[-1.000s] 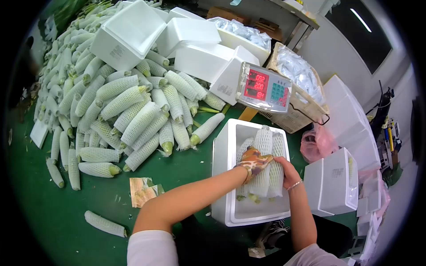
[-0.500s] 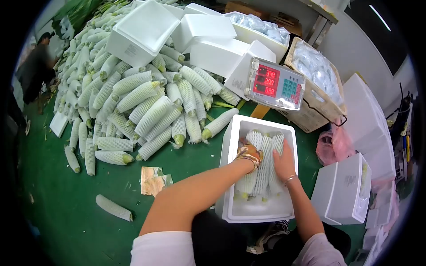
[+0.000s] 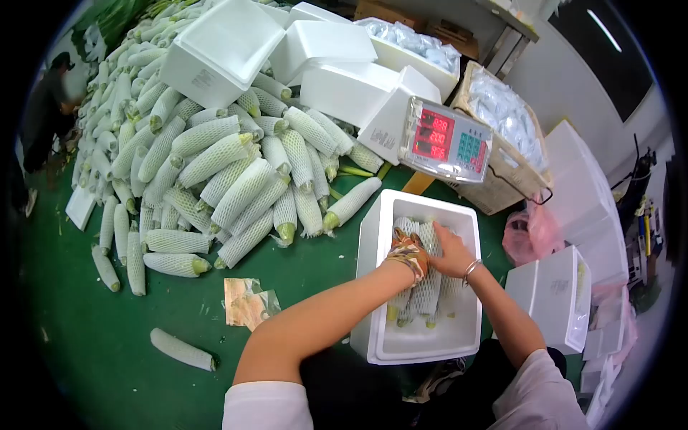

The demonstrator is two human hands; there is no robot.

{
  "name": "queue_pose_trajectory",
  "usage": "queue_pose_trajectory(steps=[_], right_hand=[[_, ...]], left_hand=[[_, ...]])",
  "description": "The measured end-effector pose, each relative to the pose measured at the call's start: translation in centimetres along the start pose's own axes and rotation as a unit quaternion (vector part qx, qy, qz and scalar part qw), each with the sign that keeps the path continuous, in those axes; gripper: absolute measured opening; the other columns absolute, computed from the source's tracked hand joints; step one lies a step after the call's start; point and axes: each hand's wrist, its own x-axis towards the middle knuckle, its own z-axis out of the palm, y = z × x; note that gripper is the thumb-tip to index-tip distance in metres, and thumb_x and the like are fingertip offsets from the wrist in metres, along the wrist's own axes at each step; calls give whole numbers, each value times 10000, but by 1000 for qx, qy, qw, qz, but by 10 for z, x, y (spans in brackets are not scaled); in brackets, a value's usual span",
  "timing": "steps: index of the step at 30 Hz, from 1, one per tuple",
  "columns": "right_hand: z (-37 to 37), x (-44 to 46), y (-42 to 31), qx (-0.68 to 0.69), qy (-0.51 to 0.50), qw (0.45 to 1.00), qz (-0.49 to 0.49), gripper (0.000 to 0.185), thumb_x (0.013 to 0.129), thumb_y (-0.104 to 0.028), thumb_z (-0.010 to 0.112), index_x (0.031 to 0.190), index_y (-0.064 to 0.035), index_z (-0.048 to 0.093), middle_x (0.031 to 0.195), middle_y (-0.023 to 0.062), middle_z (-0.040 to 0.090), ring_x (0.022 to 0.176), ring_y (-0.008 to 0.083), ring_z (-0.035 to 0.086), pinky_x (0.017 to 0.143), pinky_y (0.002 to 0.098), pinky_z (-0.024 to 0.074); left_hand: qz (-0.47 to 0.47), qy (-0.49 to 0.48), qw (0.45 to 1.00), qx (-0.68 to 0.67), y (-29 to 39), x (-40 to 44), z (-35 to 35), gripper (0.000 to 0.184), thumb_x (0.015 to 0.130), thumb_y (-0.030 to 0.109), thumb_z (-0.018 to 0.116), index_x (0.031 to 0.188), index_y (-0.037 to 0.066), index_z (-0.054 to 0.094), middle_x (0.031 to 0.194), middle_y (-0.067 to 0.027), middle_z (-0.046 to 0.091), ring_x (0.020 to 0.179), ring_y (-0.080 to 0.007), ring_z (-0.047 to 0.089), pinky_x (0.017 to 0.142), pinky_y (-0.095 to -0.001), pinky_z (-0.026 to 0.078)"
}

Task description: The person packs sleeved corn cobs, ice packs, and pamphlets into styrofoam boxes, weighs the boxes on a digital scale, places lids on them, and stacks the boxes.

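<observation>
In the head view, right of centre, mesh-sleeved vegetables [image 3: 428, 299] lie lengthwise in a white foam box [image 3: 426, 355], probably to pack snugly. Your gloved left hand [image 3: 409, 252] and bare right hand [image 3: 453, 254] cover them, perhaps straightening the row; I cannot tell whether either grips.

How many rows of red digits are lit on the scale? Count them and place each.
3, stacked on the scale, left of its keypad: top row, middle row, bottom row. None looks hidden.
</observation>
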Motion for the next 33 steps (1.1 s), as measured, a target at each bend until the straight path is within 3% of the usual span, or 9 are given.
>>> queue_pose_trajectory(steps=[5, 10, 16, 19, 22, 28, 31, 32, 33], right_hand=[[-82, 11, -179, 213, 163, 939, -218, 350, 796, -133, 576, 1121, -25, 502, 996, 143, 595, 945, 245, 591, 829, 331, 459], [34, 126, -267, 234, -82, 953, -176, 399, 770, -222, 620, 1090, -15, 501, 911, 138, 622, 829, 234, 620, 729, 321, 493], [141, 217, -300, 257, 46, 965, -23, 502, 743, -239, 624, 1116, 36, 429, 1055, 281, 539, 937, 417, 550, 815, 441, 458], [120, 240, -303, 107, 234, 962, -89, 526, 756, -251, 629, 1135, 35, 404, 1153, 291, 475, 953, 431, 540, 823, 452, 460], [121, 290, -318, 88, 117, 989, -26, 595, 759, -263, 641, 1185, 40, 356, 1240, 300, 400, 954, 439, 539, 822, 460, 465], [79, 331, -296, 36, -8, 997, -72, 543, 758, -367, 649, 1111, 16, 495, 952, 169, 580, 796, 266, 608, 675, 399, 496], [-8, 247, -255, 338, -123, 932, -49, 485, 759, -341, 676, 968, 70, 527, 671, 77, 540, 417, 127, 439, 375, 285, 354], [-37, 207, -237, 410, -139, 899, -62, 431, 783, -332, 664, 979, 29, 530, 702, 54, 550, 450, 104, 452, 394, 263, 366], [-63, 169, -211, 455, -163, 873, -64, 430, 813, -346, 643, 1054, -11, 522, 775, 41, 572, 512, 93, 485, 427, 245, 389]], left_hand=[[-9, 363, 928, 80, -40, -33, 38, 237, 805, 262, 505, 950, 78, 538, 904, -63, 555, 817, -203, 551, 745, -320, 470], [-470, 333, 808, 124, -235, -182, -15, 567, 733, 314, 647, 1198, 30, 492, 1035, -164, 548, 997, -288, 518, 889, -413, 400], [-384, 379, 838, -80, -298, -256, 58, 622, 736, 295, 644, 1242, -3, 439, 1141, -189, 523, 1012, -300, 529, 843, -395, 447], [-407, 452, 439, -661, -224, -328, 50, 479, 789, 288, 591, 1154, -7, 498, 999, -159, 594, 871, -278, 597, 715, -352, 519], [-329, 526, 221, -752, -153, -369, 73, 514, 774, 362, 598, 1077, -44, 513, 900, -175, 602, 796, -297, 607, 721, -369, 522], [-322, 462, 103, -820, -95, -417, 141, 491, 810, 253, 642, 1261, 144, 480, 1344, -135, 387, 1002, -356, 551, 904, -477, 460], [-426, 470, 234, -737, -45, -398, 85, 405, 819, 191, 583, 1169, 2, 509, 1034, -186, 580, 965, -295, 572, 785, -390, 507], [-481, 523, 462, -531, -24, -402, 116, 428, 787, 205, 624, 1152, 7, 522, 1037, -166, 579, 967, -289, 570, 701, -375, 521], [-530, 477, 239, -659, -19, -400, 85, 483, 747, 249, 656, 1174, 59, 533, 1144, -152, 542, 1048, -308, 525, 794, -438, 481]])
